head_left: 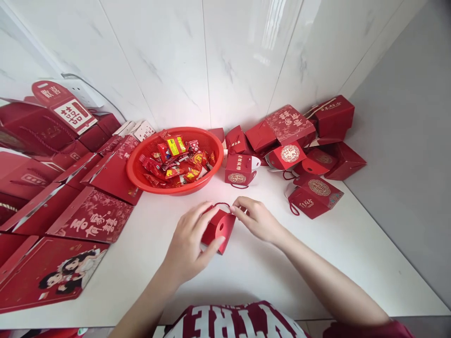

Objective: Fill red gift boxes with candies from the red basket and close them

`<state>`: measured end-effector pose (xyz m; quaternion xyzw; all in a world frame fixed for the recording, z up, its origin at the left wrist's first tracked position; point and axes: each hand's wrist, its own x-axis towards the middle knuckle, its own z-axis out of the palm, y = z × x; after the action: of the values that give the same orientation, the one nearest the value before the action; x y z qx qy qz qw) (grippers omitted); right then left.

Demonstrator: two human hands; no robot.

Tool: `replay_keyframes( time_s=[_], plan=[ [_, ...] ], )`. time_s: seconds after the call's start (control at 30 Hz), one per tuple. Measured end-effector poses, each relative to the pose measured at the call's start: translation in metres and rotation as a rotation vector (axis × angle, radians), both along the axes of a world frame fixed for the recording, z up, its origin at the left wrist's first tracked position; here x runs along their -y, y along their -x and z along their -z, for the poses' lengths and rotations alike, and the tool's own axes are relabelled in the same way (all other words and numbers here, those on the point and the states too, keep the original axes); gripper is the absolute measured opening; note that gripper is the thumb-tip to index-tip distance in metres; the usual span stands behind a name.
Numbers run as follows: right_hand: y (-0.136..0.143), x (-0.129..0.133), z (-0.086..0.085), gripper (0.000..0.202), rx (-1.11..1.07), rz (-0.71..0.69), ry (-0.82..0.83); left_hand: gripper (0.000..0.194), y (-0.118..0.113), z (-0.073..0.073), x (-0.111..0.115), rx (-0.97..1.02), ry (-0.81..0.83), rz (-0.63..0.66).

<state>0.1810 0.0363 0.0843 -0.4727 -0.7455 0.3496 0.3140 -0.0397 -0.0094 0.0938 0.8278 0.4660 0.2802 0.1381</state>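
Observation:
A small red gift box (225, 226) sits on the white table, with a rounded flap that has a round hole in it. A dark red cord (221, 204) loops over its far side. My left hand (192, 237) is curved around the box's left side, fingers at the back and thumb on the near side. At the box's far right corner, my right hand (259, 217) has its thumb and index finger pinched at the end of the cord. The left side of the box is hidden behind my left hand.
A red plastic basket (132, 171) of wrapped sweets (179, 162) stands beyond the box. Several red gift boxes (319, 192) lie at the back right, against the wall. Red gift bags (93, 213) are stacked on the left. A grey panel (405, 141) borders the right side.

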Motion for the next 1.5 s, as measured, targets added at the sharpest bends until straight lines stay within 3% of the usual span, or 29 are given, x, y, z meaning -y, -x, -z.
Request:
replay_keyframes(
  time_s=[0.13, 0.27, 0.47, 0.7, 0.83, 1.03, 1.3, 1.5],
  plan=[
    [-0.002, -0.034, -0.009, 0.042, 0.132, -0.241, 0.315, 0.068, -0.010, 0.010, 0.007, -0.200, -0.070, 0.011],
    [0.000, -0.040, -0.003, 0.044, 0.167, -0.462, 0.514, 0.062, 0.000, 0.015, 0.006, -0.273, -0.050, -0.057],
    [0.007, -0.026, 0.012, 0.043, 0.068, -0.534, 0.596, 0.061, 0.013, 0.017, 0.003, -0.265, 0.003, 0.092],
    [0.002, -0.024, 0.028, 0.041, -0.059, -0.613, 0.513, 0.058, 0.017, 0.024, 0.002, -0.373, -0.035, 0.118],
    [0.000, -0.021, 0.031, 0.042, -0.115, -0.614, 0.485, 0.056, 0.019, 0.022, -0.002, -0.400, -0.055, 0.135],
    [0.002, -0.012, 0.029, 0.034, -0.052, -0.538, 0.314, 0.052, 0.021, 0.023, -0.012, -0.361, -0.091, 0.199],
    [0.003, 0.005, 0.034, 0.041, -0.094, -0.357, 0.282, 0.048, 0.020, 0.028, -0.016, -0.278, -0.104, 0.207],
    [0.000, 0.009, 0.041, 0.041, -0.131, -0.328, 0.306, 0.046, 0.019, 0.033, -0.019, -0.238, -0.106, 0.220]
  ],
)
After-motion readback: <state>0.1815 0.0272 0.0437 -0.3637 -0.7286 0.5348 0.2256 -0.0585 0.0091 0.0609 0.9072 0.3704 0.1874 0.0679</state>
